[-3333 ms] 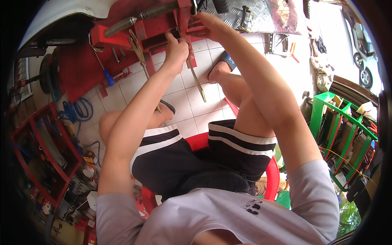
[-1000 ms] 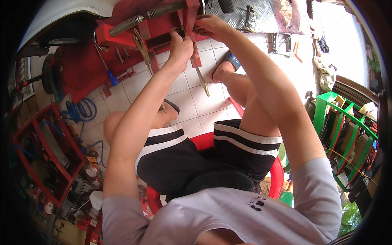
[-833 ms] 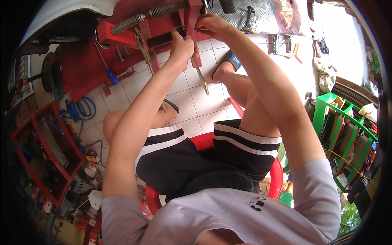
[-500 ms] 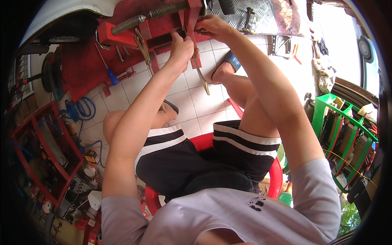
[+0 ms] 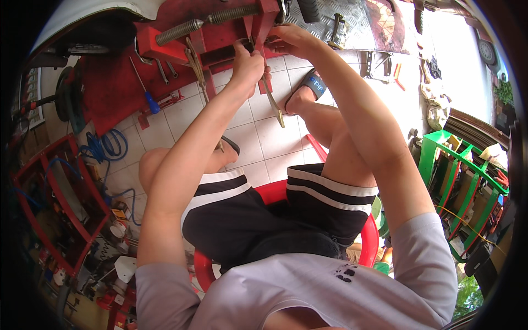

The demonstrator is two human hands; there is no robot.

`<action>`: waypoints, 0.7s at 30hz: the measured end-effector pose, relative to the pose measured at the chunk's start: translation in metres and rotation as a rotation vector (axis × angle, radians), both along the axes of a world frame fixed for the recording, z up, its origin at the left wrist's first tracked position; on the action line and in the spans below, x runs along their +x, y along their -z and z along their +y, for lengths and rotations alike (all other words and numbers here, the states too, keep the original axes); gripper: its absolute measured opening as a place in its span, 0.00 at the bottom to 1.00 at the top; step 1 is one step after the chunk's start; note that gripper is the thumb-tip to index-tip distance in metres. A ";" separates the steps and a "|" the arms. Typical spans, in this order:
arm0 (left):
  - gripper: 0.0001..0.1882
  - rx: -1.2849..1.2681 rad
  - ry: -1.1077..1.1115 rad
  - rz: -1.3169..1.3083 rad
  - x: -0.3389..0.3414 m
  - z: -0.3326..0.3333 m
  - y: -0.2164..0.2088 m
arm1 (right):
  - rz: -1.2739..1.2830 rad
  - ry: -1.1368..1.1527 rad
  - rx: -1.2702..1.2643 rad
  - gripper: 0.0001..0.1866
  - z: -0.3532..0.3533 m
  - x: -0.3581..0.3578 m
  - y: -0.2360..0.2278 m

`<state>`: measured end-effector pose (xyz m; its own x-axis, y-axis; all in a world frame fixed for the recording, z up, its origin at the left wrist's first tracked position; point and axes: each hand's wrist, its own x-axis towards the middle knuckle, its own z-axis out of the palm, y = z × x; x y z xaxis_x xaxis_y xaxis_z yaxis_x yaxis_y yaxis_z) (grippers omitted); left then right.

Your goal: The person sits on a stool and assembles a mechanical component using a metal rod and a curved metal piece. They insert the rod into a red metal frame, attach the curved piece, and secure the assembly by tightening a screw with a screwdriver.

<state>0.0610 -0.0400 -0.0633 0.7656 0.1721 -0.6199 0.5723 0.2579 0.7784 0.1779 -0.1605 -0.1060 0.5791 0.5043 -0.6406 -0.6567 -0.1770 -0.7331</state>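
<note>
Above my knees, my left hand (image 5: 250,69) is closed around a long, thin, brass-coloured metal bar (image 5: 276,104). Its lower end hangs below the fist over the tiles. Just to the right, my right hand (image 5: 294,41) has its fingers curled at a red upright post (image 5: 267,25). That post hides the fingertips and whatever they may hold. Both hands work at a red metal frame (image 5: 154,45), which carries a thick coiled or threaded rod (image 5: 179,33). A second brass-coloured piece (image 5: 196,69) hangs on the frame, left of my left hand.
A blue-handled screwdriver (image 5: 151,102) and wrenches (image 5: 162,72) lie on the red surface. Coiled blue hose (image 5: 113,144) and a red rack (image 5: 82,258) stand left. On the right are a green rack (image 5: 440,159) and a metal bracket (image 5: 378,63). I sit on a red chair (image 5: 369,239).
The view has shifted slightly, so the red frame appears a little lower and farther right. Both hands stay at the same part of the frame, with hardly any visible movement.
</note>
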 end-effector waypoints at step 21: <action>0.19 0.025 -0.074 0.048 -0.012 0.011 -0.014 | -0.180 -0.031 -0.015 0.15 -0.006 0.004 -0.009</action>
<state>0.0489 -0.0289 -0.0495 0.7194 0.2434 -0.6505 0.5893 0.2819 0.7572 0.1818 -0.1663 -0.0967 0.6695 0.5145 -0.5357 -0.5091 -0.2073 -0.8354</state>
